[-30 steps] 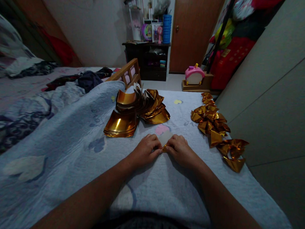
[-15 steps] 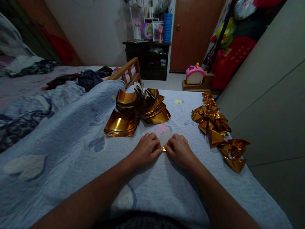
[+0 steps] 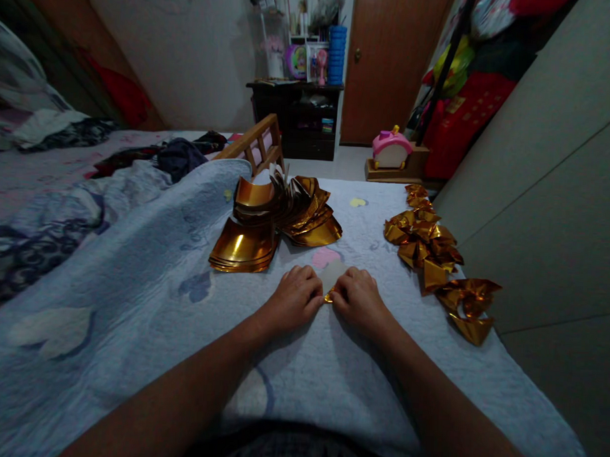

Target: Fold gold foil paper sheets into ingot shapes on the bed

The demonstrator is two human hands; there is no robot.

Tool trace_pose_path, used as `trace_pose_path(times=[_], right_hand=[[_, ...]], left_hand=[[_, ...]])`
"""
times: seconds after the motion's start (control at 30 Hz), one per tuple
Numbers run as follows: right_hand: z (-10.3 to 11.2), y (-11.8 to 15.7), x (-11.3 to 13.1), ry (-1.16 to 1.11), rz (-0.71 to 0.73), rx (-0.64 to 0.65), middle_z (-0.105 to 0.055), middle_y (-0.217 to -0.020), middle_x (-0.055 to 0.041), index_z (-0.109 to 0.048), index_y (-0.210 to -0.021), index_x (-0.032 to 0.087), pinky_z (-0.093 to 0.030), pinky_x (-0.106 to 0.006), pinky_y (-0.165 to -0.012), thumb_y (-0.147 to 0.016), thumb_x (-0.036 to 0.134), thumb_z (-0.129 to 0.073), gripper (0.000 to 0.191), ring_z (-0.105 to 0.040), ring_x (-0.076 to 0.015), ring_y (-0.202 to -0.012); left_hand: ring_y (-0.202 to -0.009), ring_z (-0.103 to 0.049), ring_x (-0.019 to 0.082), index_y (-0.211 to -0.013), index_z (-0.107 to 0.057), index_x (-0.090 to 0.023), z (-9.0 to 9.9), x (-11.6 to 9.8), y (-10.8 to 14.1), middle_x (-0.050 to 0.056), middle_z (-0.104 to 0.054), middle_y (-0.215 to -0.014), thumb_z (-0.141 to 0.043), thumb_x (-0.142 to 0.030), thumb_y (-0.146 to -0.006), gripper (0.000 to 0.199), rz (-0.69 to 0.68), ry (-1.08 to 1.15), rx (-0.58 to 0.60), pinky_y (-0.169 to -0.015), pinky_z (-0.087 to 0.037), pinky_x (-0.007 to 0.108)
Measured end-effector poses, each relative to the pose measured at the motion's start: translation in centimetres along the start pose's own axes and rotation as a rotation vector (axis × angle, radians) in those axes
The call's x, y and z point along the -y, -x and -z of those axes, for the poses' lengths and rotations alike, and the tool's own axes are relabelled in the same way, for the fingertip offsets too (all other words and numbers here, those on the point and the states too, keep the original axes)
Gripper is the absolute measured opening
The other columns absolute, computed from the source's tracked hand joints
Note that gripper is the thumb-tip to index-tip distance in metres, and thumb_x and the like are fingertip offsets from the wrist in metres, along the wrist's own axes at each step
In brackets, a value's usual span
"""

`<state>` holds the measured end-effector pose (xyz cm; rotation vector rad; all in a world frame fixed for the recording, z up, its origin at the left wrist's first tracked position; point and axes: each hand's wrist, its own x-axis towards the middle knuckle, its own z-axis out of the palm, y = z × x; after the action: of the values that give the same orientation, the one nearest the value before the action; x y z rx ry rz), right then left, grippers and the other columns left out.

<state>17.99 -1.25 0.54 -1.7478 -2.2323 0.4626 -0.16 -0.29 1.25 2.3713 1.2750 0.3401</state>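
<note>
A small sheet of foil paper (image 3: 333, 273), pale on its upper face, lies between my hands, with a narrow gold strip showing at its near edge. My left hand (image 3: 298, 295) pinches that edge from the left, its fingers curled. On the right side my right hand (image 3: 356, 294) grips the same edge, thumb and fingers pressed together. Beyond my left hand sits a fanned stack of gold foil sheets (image 3: 244, 246). Several folded gold foil pieces (image 3: 424, 243) lie in a heap to the right.
Under everything spreads a light blue quilt (image 3: 171, 344), raised into a fold at the left. A wooden rail (image 3: 252, 143) stands behind the stack. A pink toy (image 3: 392, 149) and a dark cabinet (image 3: 293, 121) are farther back. A pale panel (image 3: 551, 177) borders the right side.
The gold strip at the paper's near edge looks narrower and less pointed than before. Both hands keep their hold in almost the same place.
</note>
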Motion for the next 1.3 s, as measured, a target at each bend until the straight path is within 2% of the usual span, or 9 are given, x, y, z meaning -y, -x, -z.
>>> trace_pose_path(times=[0.7, 1.0, 1.3], right_hand=[[-0.21, 0.00, 0.01, 0.031, -0.004, -0.002, -0.063, -0.097, -0.0082, -0.069, -0.082, 0.018, -0.031, -0.034, -0.078, -0.090, 0.025, -0.061, 0.013, -0.052, -0.0225, -0.093], [0.09, 0.14, 0.23, 0.030, -0.002, 0.005, -0.062, -0.097, -0.0083, -0.069, -0.083, 0.018, -0.031, -0.034, -0.078, -0.091, 0.025, -0.060, 0.014, -0.051, -0.0223, -0.093], [-0.21, 0.21, -0.01, 0.032, 0.014, -0.016, -0.062, -0.098, -0.0084, -0.068, -0.083, 0.018, -0.030, -0.034, -0.077, -0.092, 0.025, -0.061, 0.013, -0.051, -0.0229, -0.093]], left_hand=[[-0.096, -0.050, 0.023, -0.082, -0.061, -0.019, -0.47, 0.08, -0.14, 0.006, -0.059, -0.095, -0.055, -0.029, -0.095, 0.017, 0.013, -0.022, -0.017, -0.086, -0.040, 0.038], [-0.100, -0.049, 0.024, -0.091, -0.060, -0.021, -0.39, -0.15, -0.09, 0.005, -0.060, -0.100, -0.058, -0.027, -0.092, 0.007, 0.045, 0.011, -0.009, -0.088, -0.039, 0.037], [-0.101, -0.049, 0.025, -0.106, -0.066, -0.024, -0.21, -0.25, -0.18, 0.005, -0.059, -0.101, -0.061, -0.030, -0.093, 0.015, 0.057, 0.022, 0.015, -0.091, -0.039, 0.038]])
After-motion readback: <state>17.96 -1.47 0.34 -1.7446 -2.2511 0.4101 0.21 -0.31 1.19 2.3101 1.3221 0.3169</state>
